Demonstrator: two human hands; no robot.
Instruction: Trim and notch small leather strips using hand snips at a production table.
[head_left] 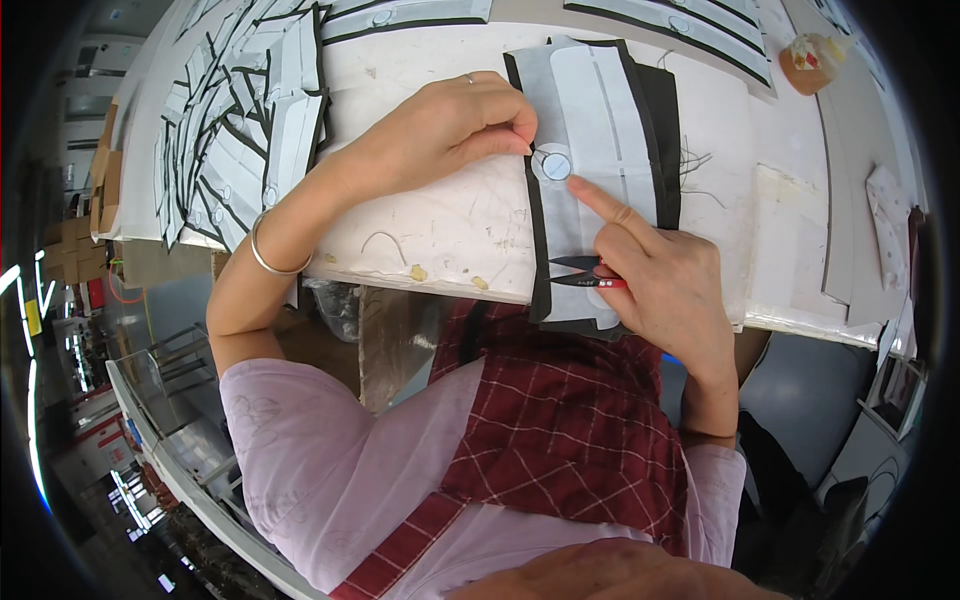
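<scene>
In front of me lies a stack of light grey fabric pieces with black edges (608, 100), reaching over the table's near edge. On the top piece sits a small round pale disc (556, 167). My left hand (470, 125) is closed in a pinch at the left edge of the stack, on a thin dark strand that runs to the disc. The index finger of my right hand (665, 270) is stretched out, its tip just beside the disc. Curled in that hand's other fingers are small thread snips (590, 275), blades pointing left over the fabric.
A large heap of similar pieces (250, 120) covers the table's left side. More strips (680, 28) lie along the back. At the far right stands a small bottle with amber contents (808, 65). Loose threads (695, 160) lie right of the stack, near cardboard sheets (850, 200).
</scene>
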